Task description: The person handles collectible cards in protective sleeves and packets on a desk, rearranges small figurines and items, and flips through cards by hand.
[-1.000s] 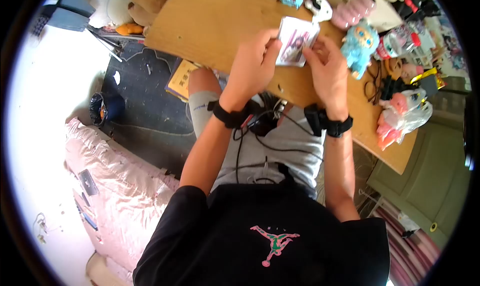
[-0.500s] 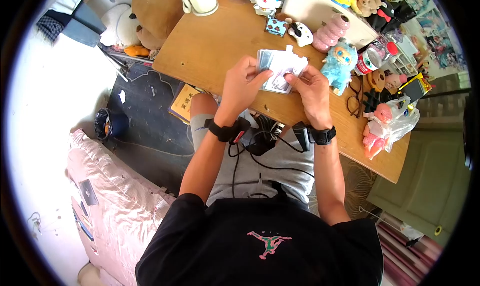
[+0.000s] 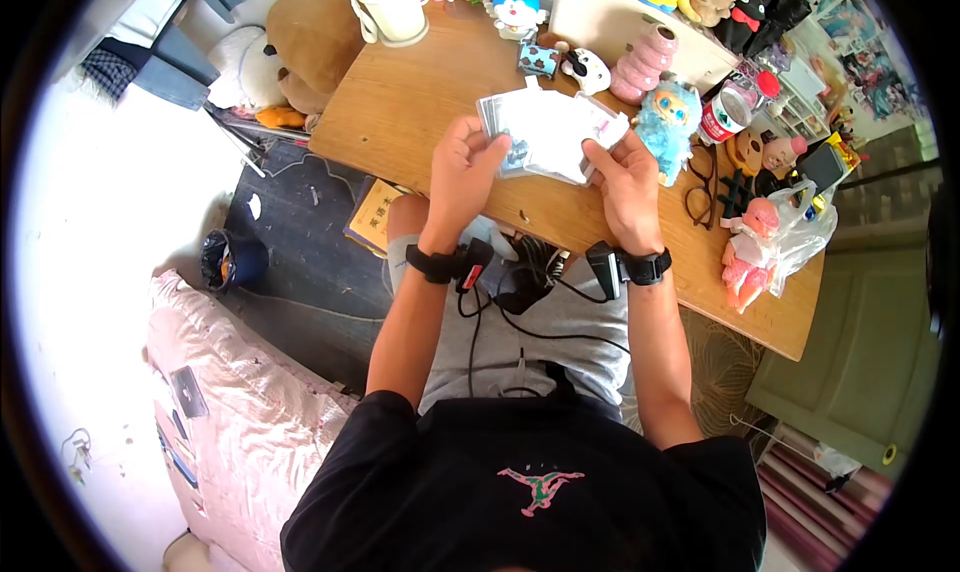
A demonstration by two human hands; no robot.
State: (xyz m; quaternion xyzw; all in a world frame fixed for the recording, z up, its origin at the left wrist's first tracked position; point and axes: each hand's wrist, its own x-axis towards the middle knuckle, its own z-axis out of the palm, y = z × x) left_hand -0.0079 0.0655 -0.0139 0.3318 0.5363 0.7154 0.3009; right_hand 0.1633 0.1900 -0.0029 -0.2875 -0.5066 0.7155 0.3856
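A fanned stack of pale cards in clear sleeves (image 3: 560, 132) is held between my two hands above the desk. My left hand (image 3: 467, 172) grips its left edge, thumb on top and fingers behind. At the right edge my right hand (image 3: 627, 184) pinches the cards with thumb over and fingers under. Glare washes out most of the printing on the upper faces. Black straps with small boxes circle both wrists, and cables hang from them. Just right of the cards sits a fluffy blue doll (image 3: 667, 122).
The wooden desk (image 3: 400, 102) carries a white canister (image 3: 392, 7), a Doraemon figure (image 3: 517, 12), a pink ringed vase (image 3: 643, 64), a bottle (image 3: 730, 112), eyeglasses (image 3: 703, 187) and a pink doll (image 3: 752, 252). A bin (image 3: 232, 257) stands on the floor at left.
My hands have moved apart, spreading the cards into a wider fan. My left hand has shifted left. The view has shifted slightly.
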